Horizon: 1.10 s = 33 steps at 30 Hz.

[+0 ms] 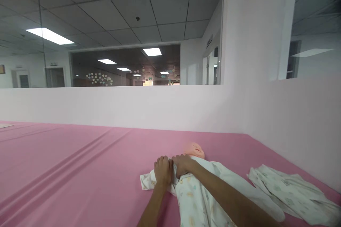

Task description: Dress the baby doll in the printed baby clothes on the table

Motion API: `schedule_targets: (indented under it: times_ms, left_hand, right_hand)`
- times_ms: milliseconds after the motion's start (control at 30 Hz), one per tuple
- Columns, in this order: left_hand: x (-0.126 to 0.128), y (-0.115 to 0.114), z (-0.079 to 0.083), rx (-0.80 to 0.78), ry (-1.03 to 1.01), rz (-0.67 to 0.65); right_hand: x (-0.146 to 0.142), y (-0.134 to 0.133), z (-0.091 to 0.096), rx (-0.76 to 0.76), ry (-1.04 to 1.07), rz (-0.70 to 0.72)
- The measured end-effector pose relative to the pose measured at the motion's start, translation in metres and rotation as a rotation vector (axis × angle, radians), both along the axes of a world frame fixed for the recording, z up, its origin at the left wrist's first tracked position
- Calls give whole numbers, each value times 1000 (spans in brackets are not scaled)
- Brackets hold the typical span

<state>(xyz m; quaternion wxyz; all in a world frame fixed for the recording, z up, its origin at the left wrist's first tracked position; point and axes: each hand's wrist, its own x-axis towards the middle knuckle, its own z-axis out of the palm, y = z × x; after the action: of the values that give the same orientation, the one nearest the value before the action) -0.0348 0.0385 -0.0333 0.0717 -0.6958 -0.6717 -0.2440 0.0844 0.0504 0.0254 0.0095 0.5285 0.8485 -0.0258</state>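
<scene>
A baby doll [195, 149] lies on its back on the pink sheet, its head toward the wall. White printed baby clothes [190, 195] are spread over its body, and one sleeve [147, 181] sticks out to the left. My left hand [163, 170] is closed around that sleeve, with its cuff end showing beyond my fingers. Right beside it, my right hand [183, 165] grips the cloth close to the doll's shoulder. My right forearm crosses over the doll's chest. The doll's arm is hidden under the cloth and my fingers.
The pink sheet [80, 170] covers the wide surface, with long creases at left. A crumpled white printed cloth [293, 191] lies at right. A white wall [119, 108] with a large window [128, 17] borders the back, and another wall [298, 124] rises at right.
</scene>
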Motion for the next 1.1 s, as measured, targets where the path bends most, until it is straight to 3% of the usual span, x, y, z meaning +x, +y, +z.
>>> schedule_targets:
  times_ms: [233, 400, 533, 700, 800, 933, 1100]
  left_hand:
    - [-34, -12, 1, -33, 41, 52]
    - [-64, -21, -11, -131, 65, 26]
    - [-63, -24, -18, -198, 19, 42]
    - [-59, -25, -17, -191, -72, 7]
    - [-61, -25, -15, -165, -135, -21]
    - [-63, -23, -16, -158, -219, -22]
    - [-72, -16, -21, -165, -349, -69]
  right_hand:
    - [27, -1, 18, -61, -36, 44]
    - [49, -3, 30, -21, -22, 55]
    - [33, -10, 25, 68, -83, 96]
    - [-12, -22, 8, 137, -125, 322]
    - [-29, -24, -1, 148, -134, 389]
    - [-30, -21, -2, 151, -150, 402]
    - [-14, -21, 12, 187, -168, 374]
